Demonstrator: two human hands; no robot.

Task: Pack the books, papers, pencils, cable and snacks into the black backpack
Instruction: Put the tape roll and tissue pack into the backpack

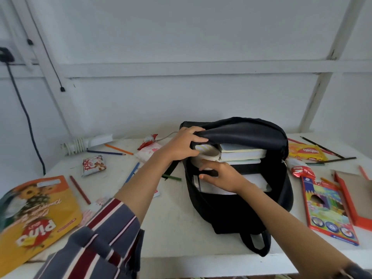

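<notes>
My left hand (184, 144) grips the black fabric backpack (237, 208) flap open so my right hand (218, 176) can push the rolled white papers (205, 157) beside the stacked books (242, 154).

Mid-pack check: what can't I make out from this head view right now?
- Depth of the black backpack: hidden by its flap and books.
- Left hand grip on the paper roll: fingers cover the contact.
- Right hand fingertips: blurred.
- Orange snack bag: cut off at left edge.
</notes>
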